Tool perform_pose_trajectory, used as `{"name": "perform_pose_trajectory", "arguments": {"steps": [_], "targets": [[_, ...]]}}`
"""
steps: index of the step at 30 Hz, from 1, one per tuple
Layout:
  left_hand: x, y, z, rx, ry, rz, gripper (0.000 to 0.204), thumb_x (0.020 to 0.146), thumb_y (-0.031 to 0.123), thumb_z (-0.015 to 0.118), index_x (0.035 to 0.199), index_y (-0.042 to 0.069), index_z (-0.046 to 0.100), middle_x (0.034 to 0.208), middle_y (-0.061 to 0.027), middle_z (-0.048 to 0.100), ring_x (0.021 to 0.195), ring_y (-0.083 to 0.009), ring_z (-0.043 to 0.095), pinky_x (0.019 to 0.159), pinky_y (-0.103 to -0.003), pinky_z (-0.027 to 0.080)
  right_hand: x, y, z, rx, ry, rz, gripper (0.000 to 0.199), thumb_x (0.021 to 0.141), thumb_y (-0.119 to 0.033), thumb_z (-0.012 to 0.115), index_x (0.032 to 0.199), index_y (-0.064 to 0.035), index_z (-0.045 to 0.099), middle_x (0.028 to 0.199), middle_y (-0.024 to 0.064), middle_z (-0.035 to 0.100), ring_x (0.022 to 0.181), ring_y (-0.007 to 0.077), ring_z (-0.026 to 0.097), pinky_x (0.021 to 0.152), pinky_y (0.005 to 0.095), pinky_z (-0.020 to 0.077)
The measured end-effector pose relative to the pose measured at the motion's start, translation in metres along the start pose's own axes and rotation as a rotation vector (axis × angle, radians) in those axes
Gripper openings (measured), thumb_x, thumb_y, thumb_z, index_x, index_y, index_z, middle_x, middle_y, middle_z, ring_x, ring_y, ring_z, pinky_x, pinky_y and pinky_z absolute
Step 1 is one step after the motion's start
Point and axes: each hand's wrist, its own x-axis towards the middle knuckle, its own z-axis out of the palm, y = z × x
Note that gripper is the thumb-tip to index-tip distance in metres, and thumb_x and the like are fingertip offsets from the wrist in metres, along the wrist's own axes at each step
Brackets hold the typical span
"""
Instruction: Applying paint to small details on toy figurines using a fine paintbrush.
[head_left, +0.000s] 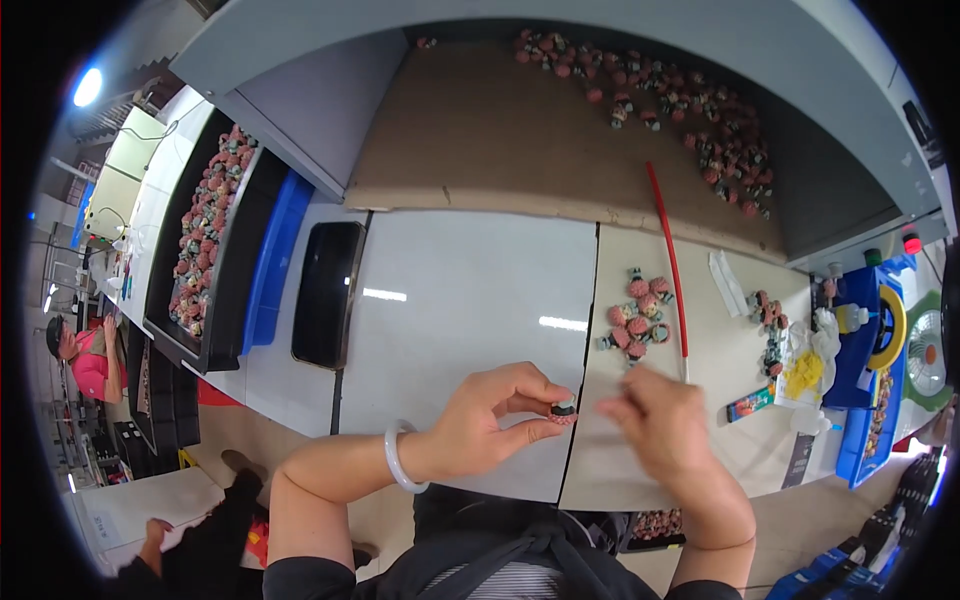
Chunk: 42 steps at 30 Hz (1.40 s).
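Note:
My left hand (490, 420), with a pale bangle at the wrist, pinches a small figurine (564, 411) between thumb and fingertips. The figurine has a grey-green top, a dark band and a bumpy pink lower part. Just right of it is my right hand (660, 425), smeared by motion, so I cannot make out whether its fingers hold anything. A cluster of similar pink and grey figurines (637, 320) lies on the table beyond the right hand. Beside that cluster rests a long thin red stick (668, 250) with a pale lower end.
A grey booth (640, 200) with a brown floor stands ahead, many figurines heaped inside. A black phone (328, 295) and a full black tray (215, 345) lie left. Right are a colourful tube (750, 403), yellow material (803, 374), a blue bin (855, 385) and a fan (926, 350).

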Motion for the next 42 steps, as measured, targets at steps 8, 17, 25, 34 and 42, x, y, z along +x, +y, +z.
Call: {"name": "perform_pose_trajectory", "arguments": {"steps": [8,17,25,34,42], "targets": [[0.004,-0.011,-0.005,-0.282,0.044,-0.298,0.034,0.081,-0.002,0.055,0.112,0.001,0.041,0.104,-0.0096,0.050,0.097,-0.0187,0.058,0.084,-0.026,0.045,0.011,0.053,-0.023,-0.391,0.160,0.301,0.020,0.075,-0.016,0.061,0.080,0.0016,0.051,0.060,0.0205,0.054,0.058,0.0375,0.054,0.052,0.0425,0.0394],[0.000,-0.012,-0.002,-0.286,0.061,-0.200,0.033,0.079,0.000,0.058,0.107,0.001,0.041,0.101,-0.0103,0.047,0.083,-0.0140,0.060,0.073,-0.022,0.048,0.005,0.067,-0.020,-0.376,0.124,0.205,0.016,0.074,-0.013,0.059,0.073,-0.0002,0.050,0.062,0.0171,0.057,0.058,0.0344,0.056,0.053,0.0407,0.0436],[0.001,-0.015,0.002,-0.262,0.073,-0.205,0.031,0.076,0.001,0.062,0.098,-0.001,0.041,0.090,-0.0090,0.054,0.073,-0.0105,0.059,0.065,-0.022,0.047,-0.009,-0.007,-0.040,-0.396,-0.026,0.156,0.031,0.088,-0.030,0.047,0.087,0.0001,0.053,0.067,0.0112,0.053,0.059,0.0267,0.051,0.056,0.0335,0.0443],[-0.005,0.000,0.004,-0.122,-0.034,-0.260,0.030,0.075,0.002,0.064,0.091,0.000,0.039,0.085,-0.0093,0.054,0.070,-0.0102,0.060,0.061,-0.022,0.045,-0.035,0.006,0.002,0.543,0.325,-0.135,0.020,0.083,-0.019,0.056,0.086,-0.0012,0.048,0.072,0.0093,0.055,0.062,0.0162,0.053,0.058,0.0266,0.0445],[-0.010,0.006,0.008,-0.127,-0.074,-0.107,0.028,0.075,-0.001,0.063,0.090,-0.001,0.040,0.088,-0.0098,0.052,0.082,-0.0152,0.061,0.071,-0.026,0.048,-0.039,0.017,0.008,0.453,0.462,-0.133,0.018,0.086,-0.017,0.049,0.091,0.0005,0.047,0.078,0.0140,0.054,0.068,0.0216,0.052,0.063,0.0316,0.0436]]}}
